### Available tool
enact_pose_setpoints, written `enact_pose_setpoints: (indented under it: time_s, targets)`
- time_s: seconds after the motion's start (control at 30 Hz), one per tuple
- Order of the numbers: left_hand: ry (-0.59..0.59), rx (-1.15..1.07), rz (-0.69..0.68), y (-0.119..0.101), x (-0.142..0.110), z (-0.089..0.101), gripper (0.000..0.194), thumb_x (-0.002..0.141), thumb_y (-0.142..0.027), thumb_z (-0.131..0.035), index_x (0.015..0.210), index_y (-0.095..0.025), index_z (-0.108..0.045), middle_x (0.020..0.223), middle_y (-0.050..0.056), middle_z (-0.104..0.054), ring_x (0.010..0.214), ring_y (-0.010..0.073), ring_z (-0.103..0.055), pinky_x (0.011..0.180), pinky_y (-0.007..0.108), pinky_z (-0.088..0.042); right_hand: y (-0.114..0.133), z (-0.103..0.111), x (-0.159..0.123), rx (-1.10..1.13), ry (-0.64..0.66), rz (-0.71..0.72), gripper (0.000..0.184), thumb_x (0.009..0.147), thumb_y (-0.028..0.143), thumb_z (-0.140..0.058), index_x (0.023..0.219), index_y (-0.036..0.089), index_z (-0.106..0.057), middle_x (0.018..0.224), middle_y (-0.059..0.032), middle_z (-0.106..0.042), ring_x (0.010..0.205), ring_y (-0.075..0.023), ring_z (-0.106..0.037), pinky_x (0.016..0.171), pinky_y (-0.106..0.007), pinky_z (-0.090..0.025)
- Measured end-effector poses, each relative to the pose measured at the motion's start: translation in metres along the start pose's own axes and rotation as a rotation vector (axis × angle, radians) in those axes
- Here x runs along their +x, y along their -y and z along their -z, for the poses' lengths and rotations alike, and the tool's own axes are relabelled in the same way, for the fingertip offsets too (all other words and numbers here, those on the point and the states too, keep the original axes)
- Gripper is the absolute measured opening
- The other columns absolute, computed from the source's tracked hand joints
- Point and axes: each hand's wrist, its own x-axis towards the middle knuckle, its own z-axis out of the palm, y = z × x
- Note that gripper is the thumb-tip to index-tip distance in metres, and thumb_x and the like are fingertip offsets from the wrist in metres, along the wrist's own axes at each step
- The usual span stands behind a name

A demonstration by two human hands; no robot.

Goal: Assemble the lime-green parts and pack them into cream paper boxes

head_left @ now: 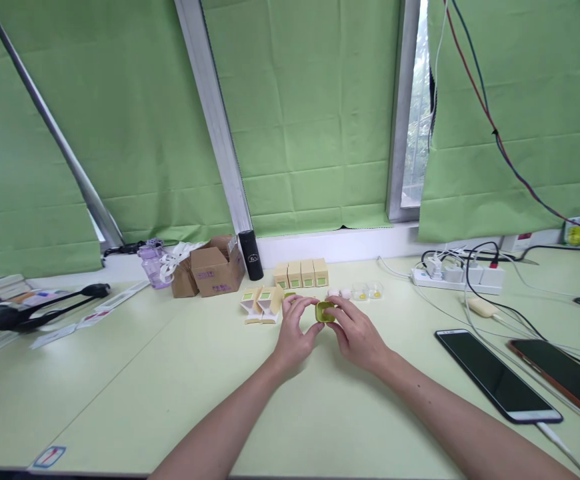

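A small olive-green square container (325, 312) is held up between my two hands, its hollow inside facing me. My left hand (296, 331) pinches its left side with thumb and fingers. On the opposite side my right hand (356, 333) grips it, with fingertips at the opening. Just behind my left hand stand two open small cartons (261, 303) with raised flaps. Farther back, several closed small boxes (301, 274) form a row. Beyond my right hand sit small clear cups with yellow in them (367, 291) and pale pink pieces (339, 293), partly hidden by my fingers.
Behind on the left are a cardboard box (217, 268), a black bottle (251, 255) and a purple bottle (154, 264). To the right lie a phone (497, 373), another phone (565, 373), a power strip (457, 276) and loose cables. Black headgear (45, 312) lies far left.
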Motion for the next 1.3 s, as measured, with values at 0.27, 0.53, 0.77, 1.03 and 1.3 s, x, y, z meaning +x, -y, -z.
enact_pose_setpoints:
  time_s: [0.27, 0.53, 0.77, 1.03, 1.3]
  targets:
    - [-0.010, -0.012, -0.012, 0.002, -0.001, -0.001, 0.037, 0.088, -0.020, -0.072, 0.123, -0.027, -0.064, 0.127, 0.009, -0.059, 0.133, 0.0296, -0.045, 0.114, 0.051, -0.041, -0.002, -0.001, -0.001, 0.046, -0.006, 0.009, 0.037, 0.098, 0.007, -0.045, 0.128, 0.025, -0.059, 0.136, -0.0161, -0.058, 0.119, -0.0288, -0.063, 0.089, -0.046, -0.061]
    - [-0.023, -0.001, -0.025, 0.001, 0.000, 0.000, 0.037, 0.088, -0.024, -0.072, 0.124, -0.027, -0.064, 0.125, 0.010, -0.060, 0.131, 0.0300, -0.046, 0.112, 0.050, -0.041, -0.001, -0.001, 0.000, 0.105, -0.019, -0.010, 0.033, 0.100, 0.009, -0.045, 0.124, 0.024, -0.060, 0.136, -0.0156, -0.060, 0.123, -0.0284, -0.063, 0.094, -0.048, -0.060]
    - [0.008, 0.042, -0.129, -0.005, -0.001, 0.007, 0.046, 0.090, -0.018, -0.060, 0.135, -0.027, -0.057, 0.134, 0.011, -0.058, 0.136, 0.0308, -0.039, 0.116, 0.054, -0.037, -0.001, -0.005, 0.001, 0.461, -0.102, -0.427, 0.020, 0.104, 0.038, -0.053, 0.116, 0.023, -0.061, 0.111, -0.0101, -0.073, 0.101, -0.0243, -0.072, 0.091, -0.043, -0.061]
    - [0.046, 0.175, -0.191, -0.004, -0.004, 0.004, 0.056, 0.088, -0.010, -0.061, 0.140, -0.031, -0.052, 0.145, 0.008, -0.055, 0.138, 0.0320, -0.035, 0.115, 0.056, -0.036, 0.001, -0.007, 0.006, 0.779, -0.099, -0.734, 0.047, 0.096, 0.069, -0.054, 0.091, 0.022, -0.058, 0.090, -0.0070, -0.073, 0.078, -0.0210, -0.071, 0.071, -0.037, -0.061]
    - [0.085, 0.242, -0.219, -0.006, -0.005, -0.002, 0.050, 0.092, -0.010, -0.059, 0.136, -0.034, -0.058, 0.144, 0.007, -0.053, 0.139, 0.0313, -0.034, 0.115, 0.055, -0.038, 0.007, -0.013, 0.003, 0.760, -0.020, -0.789, 0.049, 0.094, 0.072, -0.054, 0.088, 0.023, -0.055, 0.074, -0.0024, -0.070, 0.065, -0.0205, -0.069, 0.059, -0.032, -0.054]
